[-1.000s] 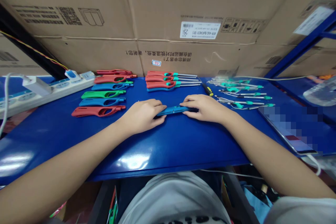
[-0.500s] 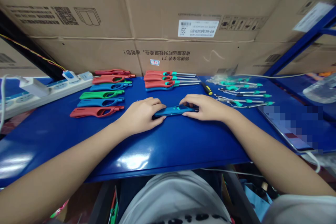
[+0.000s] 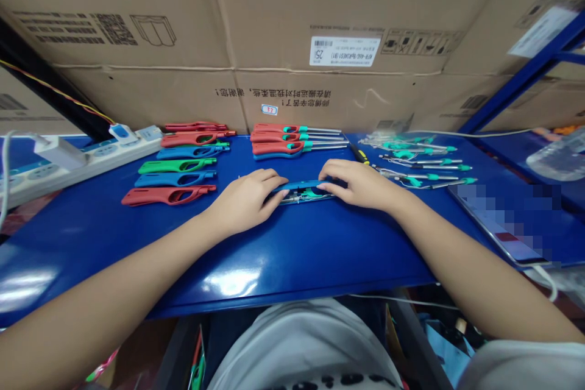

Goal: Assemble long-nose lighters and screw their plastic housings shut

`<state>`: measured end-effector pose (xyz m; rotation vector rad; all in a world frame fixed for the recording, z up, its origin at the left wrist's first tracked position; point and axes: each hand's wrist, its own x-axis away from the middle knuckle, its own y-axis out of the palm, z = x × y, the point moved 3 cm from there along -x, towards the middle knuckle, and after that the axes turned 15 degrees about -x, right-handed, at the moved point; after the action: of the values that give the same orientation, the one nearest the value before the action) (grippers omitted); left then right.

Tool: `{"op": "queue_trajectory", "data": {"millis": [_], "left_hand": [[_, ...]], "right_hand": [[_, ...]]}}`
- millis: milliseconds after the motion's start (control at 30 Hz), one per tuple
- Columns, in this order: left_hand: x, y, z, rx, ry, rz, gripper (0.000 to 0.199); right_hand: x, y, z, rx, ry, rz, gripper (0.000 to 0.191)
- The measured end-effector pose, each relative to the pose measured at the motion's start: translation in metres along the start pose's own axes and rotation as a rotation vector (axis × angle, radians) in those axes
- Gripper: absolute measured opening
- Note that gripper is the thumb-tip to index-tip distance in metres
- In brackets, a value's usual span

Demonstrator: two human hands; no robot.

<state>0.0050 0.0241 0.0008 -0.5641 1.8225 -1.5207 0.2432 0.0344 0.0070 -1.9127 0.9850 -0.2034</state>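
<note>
A blue lighter shell piece [image 3: 304,184] is held between my two hands over the middle of the blue table. My left hand [image 3: 249,200] pinches its left end, and my right hand [image 3: 359,184] pinches its right end. Just in front of the piece, a lighter inner assembly [image 3: 307,196] with a green part and metal bits lies low between my hands, its ends partly hidden by my fingers. Red and blue lighters with metal rods [image 3: 278,147] lie behind my hands.
Coloured shells [image 3: 176,179] lie at left beside a white power strip [image 3: 105,153]. Green-tipped metal rods [image 3: 434,166] and a yellow-black screwdriver [image 3: 361,155] are at right, with a phone [image 3: 503,225] beyond. A cardboard box [image 3: 274,24] stands behind the table [image 3: 292,256].
The blue shell piece has lifted and tilted away, uncovering the green and metal parts in front of it. My right hand has shifted slightly up and right.
</note>
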Motion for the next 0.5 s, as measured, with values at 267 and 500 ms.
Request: {"op": "queue_trajectory", "data": {"millis": [267,500], "left_hand": [[0.000,-0.001,0.000,0.047,0.058,0.151,0.040],[0.003,-0.001,0.017,0.125,0.234,0.055,0.040]], "right_hand": [[0.000,0.000,0.017,0.141,0.153,0.100,0.019],[0.001,-0.001,0.006,-0.126,-0.047,0.026,0.010]]}}
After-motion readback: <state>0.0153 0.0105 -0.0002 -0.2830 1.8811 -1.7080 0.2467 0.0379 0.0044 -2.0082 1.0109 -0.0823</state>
